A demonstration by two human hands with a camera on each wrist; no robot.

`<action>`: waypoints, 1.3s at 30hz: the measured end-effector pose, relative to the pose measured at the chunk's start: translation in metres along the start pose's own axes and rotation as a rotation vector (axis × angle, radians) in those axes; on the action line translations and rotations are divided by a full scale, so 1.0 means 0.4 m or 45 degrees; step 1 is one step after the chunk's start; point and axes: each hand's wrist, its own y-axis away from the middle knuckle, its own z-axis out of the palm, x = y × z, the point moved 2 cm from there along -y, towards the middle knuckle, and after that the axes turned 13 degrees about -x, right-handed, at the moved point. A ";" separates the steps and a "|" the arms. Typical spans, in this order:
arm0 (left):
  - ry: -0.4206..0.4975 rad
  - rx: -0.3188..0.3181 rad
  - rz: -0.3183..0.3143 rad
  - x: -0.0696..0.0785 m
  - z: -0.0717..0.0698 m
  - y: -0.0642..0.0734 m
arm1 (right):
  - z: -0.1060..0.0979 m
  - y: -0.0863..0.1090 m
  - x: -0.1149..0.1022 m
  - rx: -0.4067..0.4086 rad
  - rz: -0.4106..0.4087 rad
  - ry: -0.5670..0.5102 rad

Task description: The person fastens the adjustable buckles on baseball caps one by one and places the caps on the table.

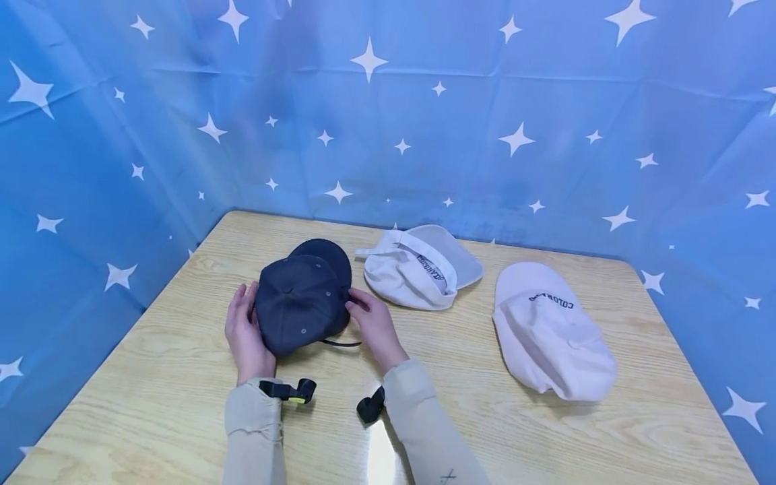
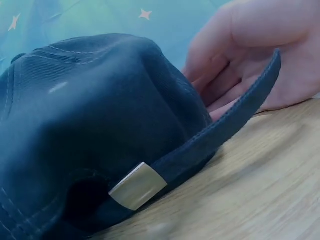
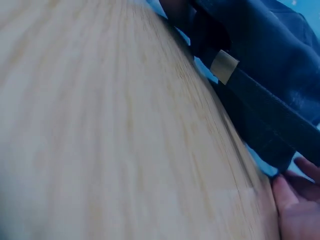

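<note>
A dark navy baseball cap sits crown up at the left of the table, its brim pointing away from me. My left hand rests along the cap's left side, fingers extended. On the other side, my right hand pinches the cap's right edge near the brim. In the left wrist view, the back strap runs through a metal buckle, its loose end sticking out toward the right hand. The right wrist view has the cap with a blue gap under part of its lower edge.
Behind the navy cap lies a white cap with a grey brim and its strap toward me. Another white cap, lettered on the front, lies at the right. A blue star-patterned cloth hangs around the wooden table.
</note>
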 end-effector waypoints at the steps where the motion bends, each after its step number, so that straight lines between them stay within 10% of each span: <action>1: 0.008 0.007 0.040 0.000 0.001 -0.001 | -0.004 0.003 -0.001 -0.001 -0.005 -0.021; 9: 0.104 -0.022 0.277 0.024 0.024 -0.001 | -0.048 0.055 -0.032 -0.040 -0.038 -0.187; 15: 0.201 -0.218 0.380 0.065 0.068 0.017 | -0.099 0.100 -0.033 -0.047 -0.035 -0.289; 21: 0.211 -0.595 0.295 0.051 0.162 0.055 | -0.150 0.122 0.014 0.003 -0.064 -0.572; 28: -0.057 -0.946 0.293 -0.110 0.209 0.040 | -0.195 0.159 0.041 0.054 -0.155 -0.835; 39: -0.260 -0.863 -0.121 -0.244 0.301 0.140 | -0.270 0.214 0.050 0.208 -0.303 -0.658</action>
